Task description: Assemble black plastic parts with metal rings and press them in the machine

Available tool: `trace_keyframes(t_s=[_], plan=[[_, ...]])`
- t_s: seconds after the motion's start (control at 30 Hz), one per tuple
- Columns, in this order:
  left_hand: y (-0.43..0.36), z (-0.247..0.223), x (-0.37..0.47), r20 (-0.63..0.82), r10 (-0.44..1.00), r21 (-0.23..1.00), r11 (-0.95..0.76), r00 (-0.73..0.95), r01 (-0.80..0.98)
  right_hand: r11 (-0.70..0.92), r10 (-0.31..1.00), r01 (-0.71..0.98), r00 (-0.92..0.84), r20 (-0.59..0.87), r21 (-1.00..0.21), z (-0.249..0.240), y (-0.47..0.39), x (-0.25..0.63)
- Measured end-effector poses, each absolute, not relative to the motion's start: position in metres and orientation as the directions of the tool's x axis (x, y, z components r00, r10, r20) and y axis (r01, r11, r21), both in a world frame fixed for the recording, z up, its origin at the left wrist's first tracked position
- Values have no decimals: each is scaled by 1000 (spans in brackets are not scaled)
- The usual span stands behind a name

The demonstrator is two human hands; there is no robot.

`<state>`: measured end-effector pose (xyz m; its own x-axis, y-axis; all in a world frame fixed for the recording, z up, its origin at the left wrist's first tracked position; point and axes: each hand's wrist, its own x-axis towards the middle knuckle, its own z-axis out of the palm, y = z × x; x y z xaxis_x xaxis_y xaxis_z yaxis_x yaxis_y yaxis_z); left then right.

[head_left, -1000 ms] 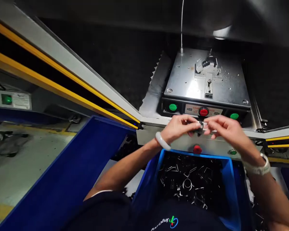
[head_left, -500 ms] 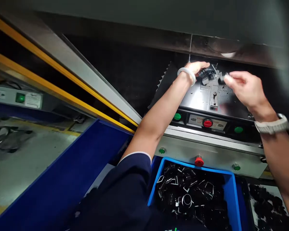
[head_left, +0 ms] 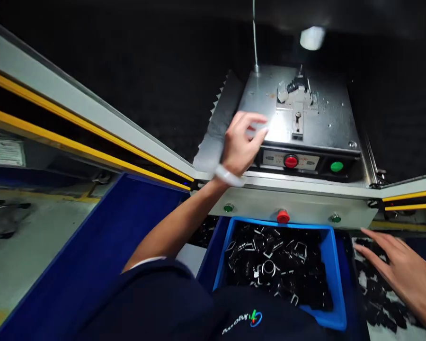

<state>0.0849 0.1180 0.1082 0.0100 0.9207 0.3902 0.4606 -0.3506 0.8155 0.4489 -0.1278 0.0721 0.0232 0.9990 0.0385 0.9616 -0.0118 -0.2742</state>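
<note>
On the smooth metal plate [head_left: 332, 137], far side, one ribbed black part [head_left: 298, 85] sits in a blocky fixture [head_left: 305, 98]. The left hand [head_left: 239, 146], fingers curled apart and empty, is by the plate's near left; the right hand [head_left: 408, 274], cut off, extends empty, parted fingers over black pieces [head_left: 378, 298] too jumbled to count.

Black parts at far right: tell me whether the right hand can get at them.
Likely yes: the right hand looks empty and close to the black parts, with nothing visible blocking it.
</note>
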Motion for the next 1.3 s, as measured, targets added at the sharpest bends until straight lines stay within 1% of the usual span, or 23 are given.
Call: trace_keyframes(t_s=[0.07, 0.17, 0.23, 0.3, 0.37, 0.4, 0.53, 0.63, 0.7, 0.73, 0.77, 0.8, 0.87, 0.9, 0.93, 0.97, 1.07, 1.13, 1.23, 1.3], plan=[[54, 85, 54, 355, 935, 816, -317, 14, 484, -52, 999, 950, 45, -31, -308, 58, -112, 434], [-4, 45, 12, 269, 962, 771, -239, 39, 590, -127, 991, 884, 92, -99, -450, 41, -87, 421], [-15, 22, -11, 177, 979, 711, -199, 102, 675, -176, 984, 814, 126, -128, -553, 32, -78, 420], [-12, 7, -28, 66, 981, 652, -181, 182, 736, -221, 975, 752, 166, -146, -621, 25, -75, 421], [-5, 0, -38, 2, 973, 609, -186, 233, 771, -252, 967, 727, 211, -142, -639, 19, -73, 421], [-3, -1, -40, -1, 971, 586, -193, 239, 787, -265, 963, 729, 238, -130, -631, 16, -72, 422], [-3, -1, -37, 53, 979, 476, -196, 194, 857, -288, 948, 763, 311, -62, -579, 3, -67, 421], [-11, 2, -26, 53, 988, 433, -156, 147, 888, -244, 958, 801, 286, -8, -547, -2, -71, 417], [-19, 7, -11, 75, 988, 396, -155, 137, 905, -195, 967, 871, 249, 62, -450, 0, -80, 408], [-24, 11, 0, 88, 982, 395, -189, 168, 899, -177, 972, 908, 221, 76, -379, 1, -87, 401], [-30, 16, 12, 92, 968, 418, -249, 232, 874, -160, 981, 940, 184, 54, -303, 2, -94, 392], [-37, 20, 27, 84, 942, 461, -325, 324, 826, -140, 990, 965, 137, -27, -221, 2, -101, 381], [-53, 27, 61, 22, 840, 549, -463, 542, 696, -76, 956, 994, 49, -289, -83, -1, -112, 359], [-60, 30, 78, -29, 769, 568, -513, 639, 643, -39, 912, 999, 22, -409, -33, -5, -116, 349], [-67, 30, 96, -87, 695, 565, -556, 714, 610, -9, 870, 1000, 12, -493, 7, -11, -119, 340], [-73, 30, 111, -146, 624, 546, -597, 768, 589, 8, 843, 999, 14, -538, 39, -16, -121, 333], [-82, 24, 147, -283, 454, 483, -693, 845, 535, 19, 829, 996, 33, -558, 87, -33, -120, 322], [-82, 21, 159, -360, 388, 463, -715, 848, 524, 34, 822, 994, 31, -569, 104, -38, -119, 322], [-78, 22, 159, -424, 354, 483, -690, 834, 539, 58, 810, 992, 17, -587, 109, -38, -118, 325], [-76, 27, 150, -406, 387, 552, -618, 828, 559, 70, 800, 992, 8, -600, 107, -35, -117, 327]])
